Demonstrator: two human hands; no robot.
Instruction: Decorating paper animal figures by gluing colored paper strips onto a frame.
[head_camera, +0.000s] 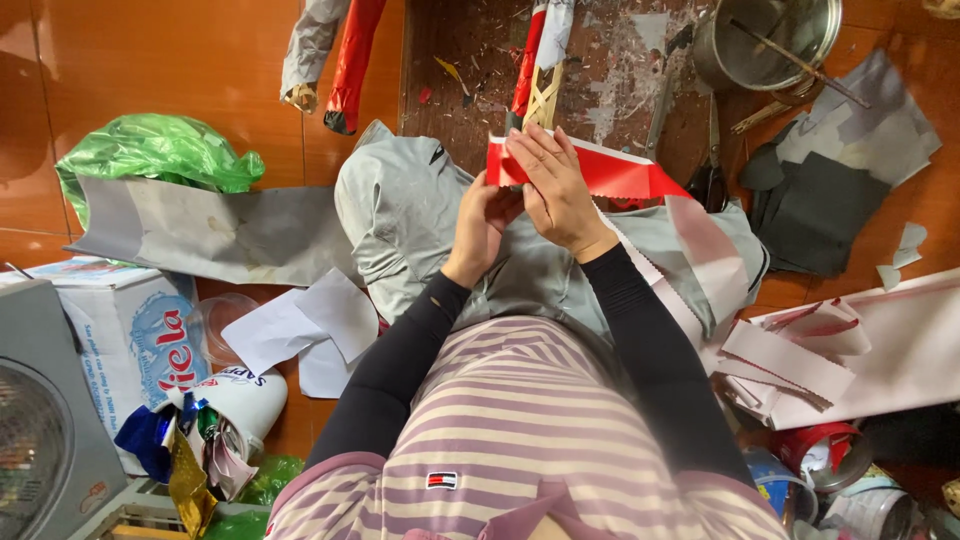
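Note:
A strip of red paper (620, 172) with a zigzag-cut edge lies across my lap over grey trousers (400, 200). My left hand (482, 222) grips the strip's left end from below. My right hand (553, 187) presses flat on top of the same end, fingers together. The strip runs off to the right into a paler pink length (700, 235). Both arms wear black sleeves under a striped shirt.
A woven bamboo frame wrapped in red and grey paper (540, 70) lies ahead. Scissors (708, 165), a metal pot (770, 35) with a stick, grey paper sheets (840, 170), a green plastic bag (150, 150), white paper scraps (300, 325), a carton (130, 340) and cans (820, 460) surround me.

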